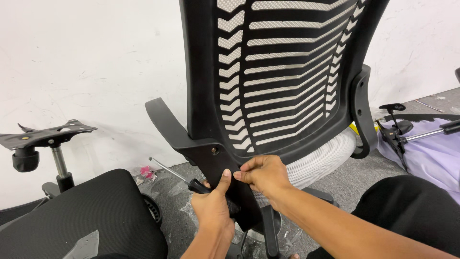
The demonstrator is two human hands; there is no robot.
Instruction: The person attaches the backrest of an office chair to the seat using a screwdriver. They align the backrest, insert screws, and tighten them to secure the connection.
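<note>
Left hand: My left hand (213, 206) is closed round a screwdriver (184, 178) by its black handle, the thumb pressed up against the black bracket (218, 160) at the foot of the chair back.
Right hand: My right hand (263, 175) has its fingertips pinched narrow on the bracket's edge, just beside the left thumb; I cannot tell whether anything small sits between them.
Screwdriver: The metal shaft angles up and left, away from the chair.
Chair: A black office chair (287, 72) with a slatted back and grey mesh seat stands upright on the grey floor (167, 192) before me, an armrest (167, 120) jutting left.
Surroundings: White wall (86, 62) behind; a seat mechanism on a gas lift (48, 139) stands at left, a black seat cushion (100, 211) lies near my left forearm, and loose chair parts rest on a lilac sheet (431, 153) at right.
</note>
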